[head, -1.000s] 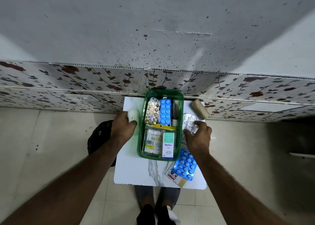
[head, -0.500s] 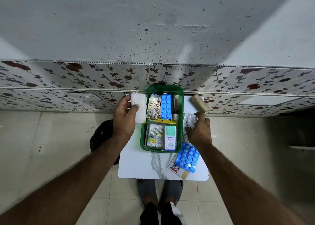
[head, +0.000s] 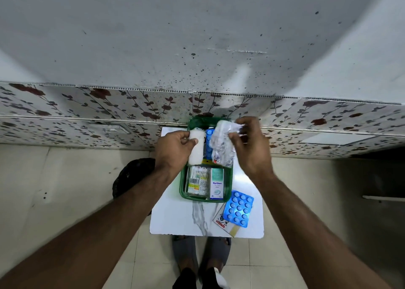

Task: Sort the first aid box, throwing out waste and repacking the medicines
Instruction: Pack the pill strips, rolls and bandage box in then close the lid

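White bandage roll (head: 195, 149) sits pinched in my left hand (head: 175, 149), standing long-ways over the far left of the green box (head: 183, 191). My right hand (head: 248, 145) grips crinkly silver pill strips (head: 221, 144) just beside it. I'd drop both straight down.

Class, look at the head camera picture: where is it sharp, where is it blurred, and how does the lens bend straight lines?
Head view: the Optibex box and blue blister pack are fairly sharp, the label readable; the right hand and its clear wrapper are smeared by motion; the left hand on the white roll is clearer. The wide-angle lens bows the wall trim. Light is soft, shadows faint.
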